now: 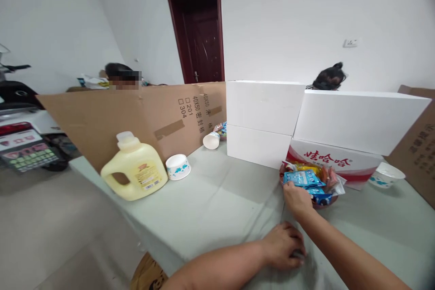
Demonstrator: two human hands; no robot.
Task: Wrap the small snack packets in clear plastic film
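My right hand (298,199) reaches to the near left side of a reddish bowl (324,206) heaped with wrapped snacks. Its fingers are closed at the corner of a light blue snack packet (301,177) on top of the heap; part of the grip is hidden behind the hand. Closer to me, my left hand (284,245) rests on the cloth-covered table (217,217), fingers curled inward. Whatever lies under those fingers, if anything, is dark and cannot be made out. Yellow and reddish packets fill the rest of the bowl.
Stacked white boxes (265,108) and a cardboard sheet (152,118) wall off the far side. A yellow jug (136,167) stands left near paper bowls (178,166), one tipped over (211,140). Another paper bowl (387,175) sits right. Two people's heads show behind the barrier.
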